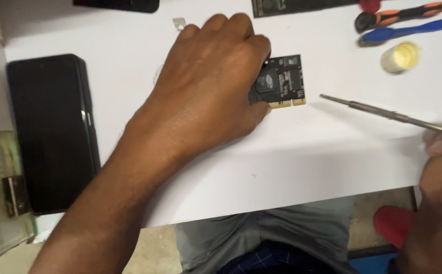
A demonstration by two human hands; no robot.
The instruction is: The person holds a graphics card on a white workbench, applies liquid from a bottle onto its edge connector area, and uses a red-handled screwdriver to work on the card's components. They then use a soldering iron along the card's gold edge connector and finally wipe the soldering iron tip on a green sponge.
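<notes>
The left hand [208,83] lies flat over a small black circuit board [281,81] on the white table [302,152], fingers curled together and pressing its left part down, while the right hand [441,147] pinches a thin metal screwdriver [383,113], its tip hovering just right of the board. The step looks like steadying the board for tool work, so the tip would need careful aiming. The board is dark, with a square chip and gold edge contacts
</notes>
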